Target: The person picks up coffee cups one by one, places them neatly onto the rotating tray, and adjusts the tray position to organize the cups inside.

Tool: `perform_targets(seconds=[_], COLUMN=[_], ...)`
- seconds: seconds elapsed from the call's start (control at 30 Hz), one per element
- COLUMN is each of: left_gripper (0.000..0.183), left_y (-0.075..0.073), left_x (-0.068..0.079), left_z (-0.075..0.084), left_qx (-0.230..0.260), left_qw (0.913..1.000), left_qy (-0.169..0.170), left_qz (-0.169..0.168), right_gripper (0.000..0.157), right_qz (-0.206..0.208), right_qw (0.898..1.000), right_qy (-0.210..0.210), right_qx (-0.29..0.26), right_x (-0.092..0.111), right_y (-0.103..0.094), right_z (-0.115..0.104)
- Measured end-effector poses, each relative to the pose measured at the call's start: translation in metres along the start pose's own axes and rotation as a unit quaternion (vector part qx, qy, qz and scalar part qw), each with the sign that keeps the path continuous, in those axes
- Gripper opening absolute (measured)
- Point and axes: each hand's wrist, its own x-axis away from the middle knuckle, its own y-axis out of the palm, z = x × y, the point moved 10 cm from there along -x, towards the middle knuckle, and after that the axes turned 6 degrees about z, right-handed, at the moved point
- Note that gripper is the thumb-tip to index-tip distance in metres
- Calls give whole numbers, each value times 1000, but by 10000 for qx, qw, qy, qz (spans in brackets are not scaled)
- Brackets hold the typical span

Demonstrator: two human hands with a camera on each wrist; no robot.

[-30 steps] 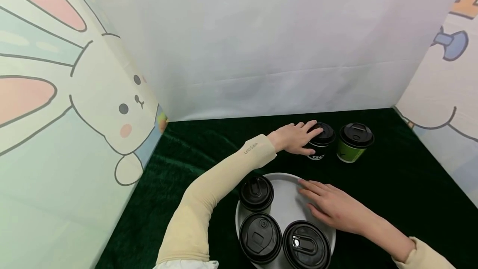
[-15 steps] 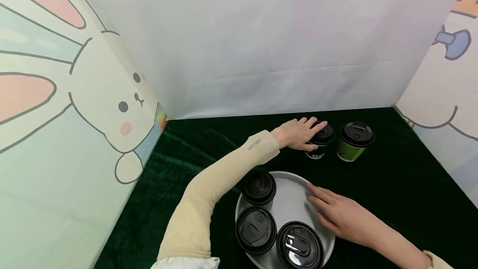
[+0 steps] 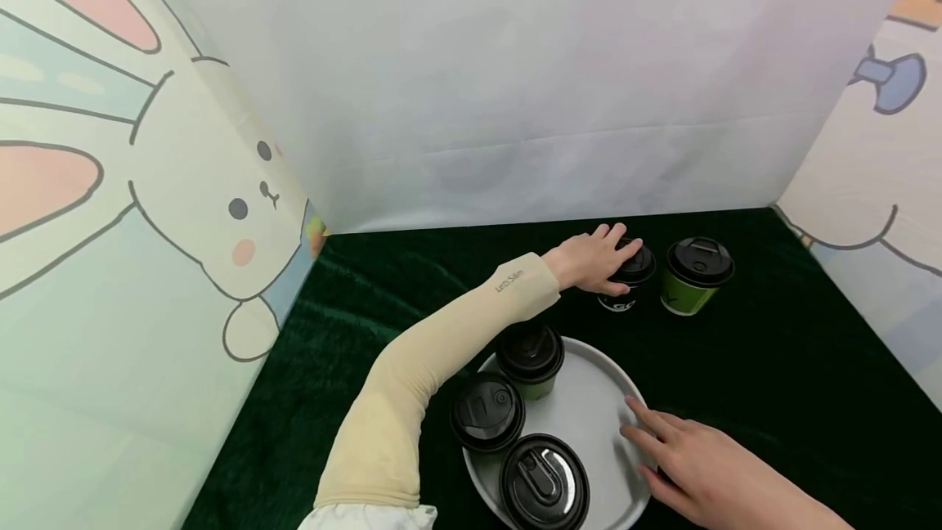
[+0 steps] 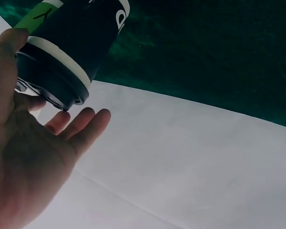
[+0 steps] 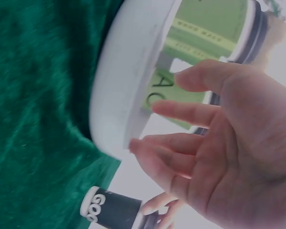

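Note:
A black paper cup [image 3: 618, 301] with a black lid and white lettering stands upright at the back. My left hand [image 3: 592, 262] is at its lid, fingers spread; in the left wrist view the thumb lies along the lid's side and the fingers hang beyond it. A round white tray [image 3: 599, 383] bears three lidded cups: a green one [image 3: 536, 389] at the back, one [image 3: 487, 411] at the left, and a larger-lidded one [image 3: 545, 482] in front. My right hand [image 3: 699, 464] has its fingertips at the tray's right rim, fingers fairly straight, thumb apart.
Right beside the black cup stands a green paper cup [image 3: 688, 293] with a black lid. Dark green velvet cloth [image 3: 780, 350] covers the table. A pale curtain [image 3: 515, 88] closes off the back, and cartoon-printed panels [image 3: 184, 186] stand at both sides.
The tray has turned clockwise with its cups as my right hand slid along toward me. The left hand stays at the black cup, which has hardly moved.

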Motion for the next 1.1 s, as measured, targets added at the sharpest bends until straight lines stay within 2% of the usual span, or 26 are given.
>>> perform_targets(seconds=[0.13, 0.33, 0.57, 0.7, 0.8, 0.9, 0.97, 1.1], left_gripper=[78, 76, 77, 84, 86, 87, 87, 85], left_y=[2, 5, -2, -8, -18, -34, -47, -77], left_x=[0, 1, 0, 5, 14, 28, 39, 71], left_z=[0, 2, 11, 10, 11, 13, 17, 28], left_qx=[91, 332, -17, 211, 275, 207, 156, -51], left_qw=[9999, 9992, 9992, 9988, 9978, 9961, 9939, 9860], left_qy=[-62, -83, 312, 298, 321, 371, 427, 641], left_qz=[-93, -199, 234, 327, 511, 777, 1008, 1541], right_gripper=[46, 45, 48, 48, 48, 47, 45, 36], right_qz=[-212, -158, -265, -164, -165, -106, 95, 787], right_qw=[9996, 9980, 9974, 9970, 9980, 9988, 9986, 9953], right_qy=[-156, -516, -477, -490, -301, -99, -52, 7], right_qx=[85, 332, 461, 575, 527, 457, 508, 557], right_x=[2, 7, 8, 6, 3, 1, 0, -4], right_y=[6, 10, 13, 11, 9, 6, 1, -15], right_z=[-6, -15, -16, -17, -12, -7, -6, -7])
